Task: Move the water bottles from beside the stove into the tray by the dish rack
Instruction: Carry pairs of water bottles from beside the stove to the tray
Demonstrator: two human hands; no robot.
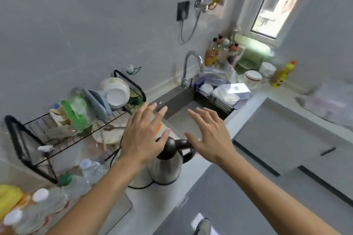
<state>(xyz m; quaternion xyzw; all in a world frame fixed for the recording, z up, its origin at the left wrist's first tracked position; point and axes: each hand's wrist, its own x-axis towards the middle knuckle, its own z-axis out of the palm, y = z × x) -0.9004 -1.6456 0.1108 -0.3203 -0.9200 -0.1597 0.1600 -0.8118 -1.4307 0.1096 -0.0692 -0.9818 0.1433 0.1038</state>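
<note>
Countertop dish rack (34,139) holds bowls (116,91); left hand (142,137) and right hand (210,135) hover wide, holding nothing.

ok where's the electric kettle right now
In the head view, the kettle stands on the counter at lower centre, just under both open hands, between the black dish rack on its left and the sink beyond it.

Daylight from the window (275,4); motion-blurred, wide-angle warped edges
</note>
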